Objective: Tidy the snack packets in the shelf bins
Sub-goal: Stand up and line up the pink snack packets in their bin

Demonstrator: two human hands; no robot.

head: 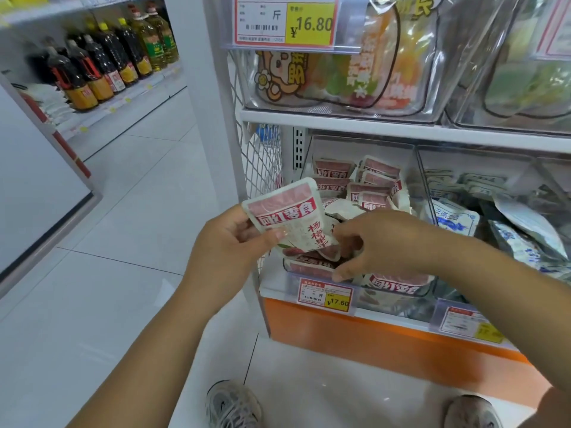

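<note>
Currently your left hand (230, 239) holds one red-and-white packet (287, 217) just in front of the clear bin (415, 177). The thumb is pressed across the packet's face and the fingers are curled behind. It is lifted clear, probably so you can square the label before restacking.

Your right hand (380, 242) reaches into the bin's front, fingers bent down among the heaped packets (370, 183). Whether it grips one or only touches the held packet's lower corner, cannot tell.

Heap is jumbled: some packets upright at the back, some flat. Judgement: tidying is at an early stage.
</note>
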